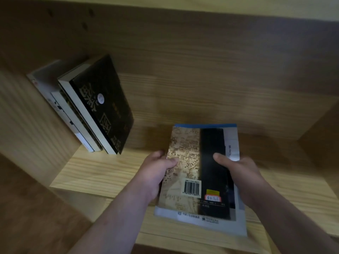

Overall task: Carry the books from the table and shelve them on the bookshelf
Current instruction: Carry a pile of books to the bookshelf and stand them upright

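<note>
Both my hands hold a small stack of books over the front of the wooden shelf board [95,173]. On top lies a book with an old map cover [185,162] and a black band, barcode facing up. Under it is a larger white and blue book [233,143]. My left hand [156,173] grips the stack's left edge, thumb on the map cover. Gripping the right edge is my right hand [238,173], its thumb on the black band. At the shelf's left end, several books lean against the side wall, a black book [106,103] outermost.
The shelf compartment has a wooden back panel [201,70], a left side wall [23,116] and a right side wall [322,129]. Bare shelf board lies between the leaning books and the stack. A lower shelf edge [183,241] shows below.
</note>
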Demonstrator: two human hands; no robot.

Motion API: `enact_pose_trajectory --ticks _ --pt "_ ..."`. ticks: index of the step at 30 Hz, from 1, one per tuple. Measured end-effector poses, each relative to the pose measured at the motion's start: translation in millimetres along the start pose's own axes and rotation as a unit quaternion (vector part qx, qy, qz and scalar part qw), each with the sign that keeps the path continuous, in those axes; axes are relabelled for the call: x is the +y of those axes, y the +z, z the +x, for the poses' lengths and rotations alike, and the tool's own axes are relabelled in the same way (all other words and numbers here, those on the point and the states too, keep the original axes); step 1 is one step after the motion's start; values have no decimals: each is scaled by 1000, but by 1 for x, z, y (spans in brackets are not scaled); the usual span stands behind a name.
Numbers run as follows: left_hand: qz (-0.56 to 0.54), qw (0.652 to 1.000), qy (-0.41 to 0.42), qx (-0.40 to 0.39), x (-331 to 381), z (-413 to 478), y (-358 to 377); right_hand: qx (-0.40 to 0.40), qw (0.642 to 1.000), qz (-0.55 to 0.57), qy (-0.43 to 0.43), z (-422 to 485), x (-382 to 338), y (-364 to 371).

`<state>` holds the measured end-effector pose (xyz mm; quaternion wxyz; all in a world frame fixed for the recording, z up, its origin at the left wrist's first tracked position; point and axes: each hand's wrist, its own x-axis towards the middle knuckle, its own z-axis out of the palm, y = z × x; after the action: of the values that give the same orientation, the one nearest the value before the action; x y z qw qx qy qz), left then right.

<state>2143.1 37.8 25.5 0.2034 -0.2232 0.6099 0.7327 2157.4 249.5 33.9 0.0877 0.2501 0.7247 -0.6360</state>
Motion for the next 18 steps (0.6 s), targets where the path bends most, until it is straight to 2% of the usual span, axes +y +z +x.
enact_pose_trajectory --ticks 4,8,13,16,18 --pt "68 998 8 -13 9 -3 0 20 995 7 -95 -7 -7 9" --pt "53 994 99 -5 23 -11 -5 24 979 15 -203 -13 -26 20" --pt "21 980 200 9 34 -17 -18 -6 959 59 -276 -9 -42 34" --pt "47 956 286 53 31 -21 -24 -22 955 29 -293 0 -60 46" --pt "67 927 350 116 25 -24 -25 -32 955 -17 -295 9 -72 55"
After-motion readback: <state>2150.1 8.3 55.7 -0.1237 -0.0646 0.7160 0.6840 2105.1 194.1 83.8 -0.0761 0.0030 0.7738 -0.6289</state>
